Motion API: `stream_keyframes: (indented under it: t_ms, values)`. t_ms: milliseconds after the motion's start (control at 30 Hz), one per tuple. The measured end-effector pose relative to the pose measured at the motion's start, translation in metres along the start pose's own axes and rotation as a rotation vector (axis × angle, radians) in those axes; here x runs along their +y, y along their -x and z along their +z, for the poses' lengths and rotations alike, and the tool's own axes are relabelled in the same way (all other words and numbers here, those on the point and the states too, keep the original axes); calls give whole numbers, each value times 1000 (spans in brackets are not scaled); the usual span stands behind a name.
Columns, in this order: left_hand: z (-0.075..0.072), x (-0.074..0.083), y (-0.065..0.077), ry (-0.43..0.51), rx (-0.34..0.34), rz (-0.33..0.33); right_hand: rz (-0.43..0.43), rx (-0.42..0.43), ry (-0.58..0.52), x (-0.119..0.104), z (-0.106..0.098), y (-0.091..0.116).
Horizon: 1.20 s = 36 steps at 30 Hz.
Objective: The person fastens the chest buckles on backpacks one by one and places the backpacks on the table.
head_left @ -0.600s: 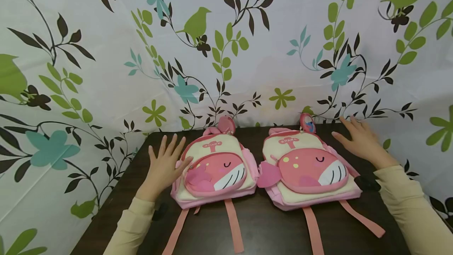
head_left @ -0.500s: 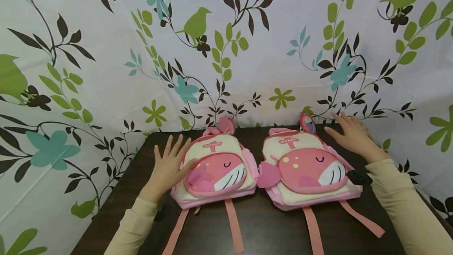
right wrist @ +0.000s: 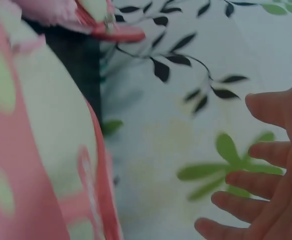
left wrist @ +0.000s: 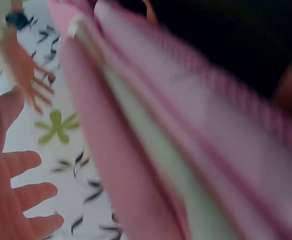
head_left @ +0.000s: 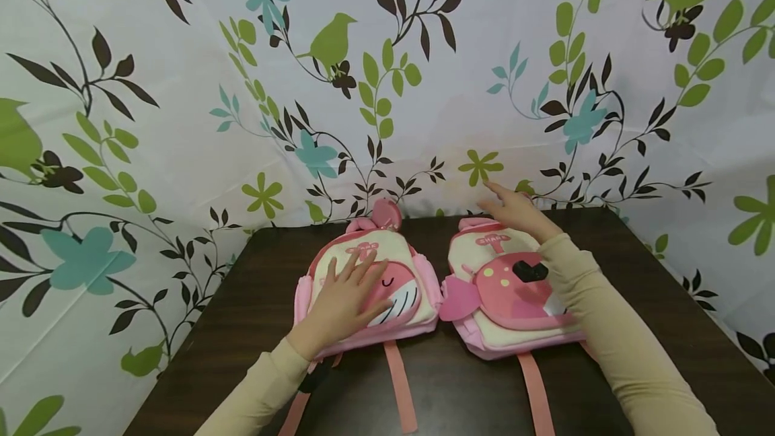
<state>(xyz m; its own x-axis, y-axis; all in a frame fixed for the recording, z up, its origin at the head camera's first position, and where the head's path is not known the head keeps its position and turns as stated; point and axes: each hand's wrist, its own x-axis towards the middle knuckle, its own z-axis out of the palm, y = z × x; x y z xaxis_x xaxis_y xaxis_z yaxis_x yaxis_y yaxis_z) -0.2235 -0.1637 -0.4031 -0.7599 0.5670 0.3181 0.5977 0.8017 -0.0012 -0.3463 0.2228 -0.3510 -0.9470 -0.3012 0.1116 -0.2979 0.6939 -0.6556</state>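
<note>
Two pink and cream backpacks, each with a whale-face pocket, lie side by side on a dark table. In the head view my left hand [head_left: 344,300] hovers with spread fingers over the left backpack [head_left: 404,291], hiding part of its whale; contact cannot be told. My right hand [head_left: 518,212], fingers extended, is raised over the top of the right backpack [head_left: 499,288], and that forearm covers its right side. The left wrist view shows a blurred pink and cream backpack [left wrist: 185,115] beside my open fingers. In the right wrist view, nothing is in my right hand [right wrist: 270,175].
The dark wooden table [head_left: 206,335] runs back to a white cloth [head_left: 424,120] printed with leaves and birds. Salmon straps [head_left: 401,389] trail from the bags toward the front edge. A round pink tag [head_left: 386,214] stands at the left bag's top.
My left hand has moved right, from beside the left backpack to over its front. My right hand has swung left over the right backpack's top, hiding its tag. The backpacks stay put.
</note>
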Motion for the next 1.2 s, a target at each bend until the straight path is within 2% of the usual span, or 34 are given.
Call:
stream_keyframes:
  t_ms: [200, 333, 500, 700, 933, 1200]
  values:
    - [14, 18, -6, -24, -21, 106, 15, -72, -138, -5, 32, -26]
    - [22, 26, -7, -54, -41, 136, 38, -114, -183, -7, 55, -38]
    - [31, 31, -5, -73, -92, 150, 50, -172, -127, -19, 90, -50]
    - [37, 34, -4, -43, -132, 147, 62, -228, -64, -29, 125, -62]
    - [40, 34, -2, 11, -169, 149, 37, -287, -41, -32, 148, -66]
    - [48, 33, 2, -3, -193, 145, 70, -312, -123, -31, 158, -66]
